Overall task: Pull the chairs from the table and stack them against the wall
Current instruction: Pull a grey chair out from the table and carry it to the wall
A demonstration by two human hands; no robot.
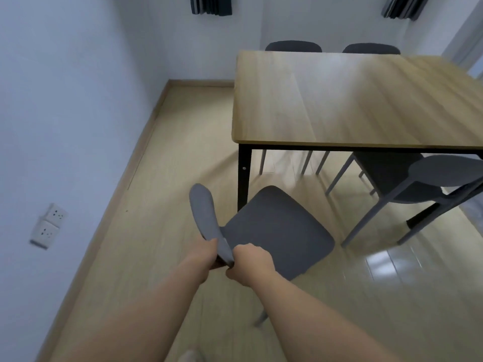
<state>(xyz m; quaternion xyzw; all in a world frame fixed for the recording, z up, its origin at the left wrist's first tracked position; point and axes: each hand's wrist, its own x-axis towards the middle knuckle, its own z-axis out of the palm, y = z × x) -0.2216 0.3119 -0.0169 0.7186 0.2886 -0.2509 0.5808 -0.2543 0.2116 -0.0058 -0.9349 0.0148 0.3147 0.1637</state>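
A dark grey chair (277, 228) stands clear of the wooden table (352, 100), near its front left leg, with its seat turned toward the table. My left hand (206, 253) and my right hand (249, 262) both grip the near end of its backrest, one on each side. A second grey chair (407, 178) is tucked under the table's near right side. Only the backrest tops of two more chairs (294, 45) (371, 48) show behind the table's far edge.
A white wall (65, 100) with a double socket (48, 224) runs along the left, above a wooden skirting board. Open wood floor (183, 142) lies between that wall and the table. Dark curtains (211, 5) hang at the back.
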